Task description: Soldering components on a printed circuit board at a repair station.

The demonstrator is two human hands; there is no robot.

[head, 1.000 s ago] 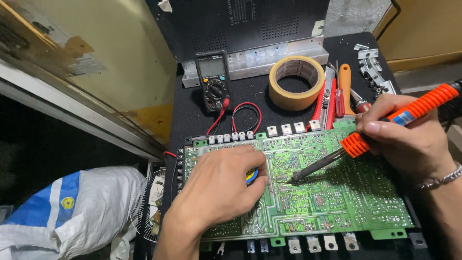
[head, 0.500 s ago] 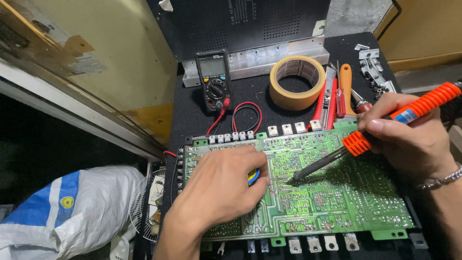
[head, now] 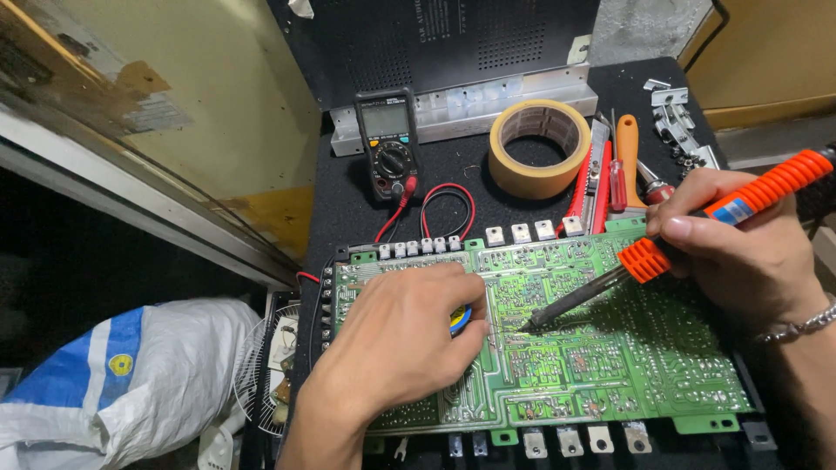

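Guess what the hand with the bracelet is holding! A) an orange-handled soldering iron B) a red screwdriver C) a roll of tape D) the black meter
A: the right hand grips the orange-handled soldering iron, its tip down on the green circuit board.

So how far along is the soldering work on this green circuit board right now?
Done: the green circuit board lies solder side up, multimeter and tape roll set behind it. In hand: the right hand holds the orange soldering iron, tip on a central joint; the left hand rests on the board. Left: cannot tell which joints remain.
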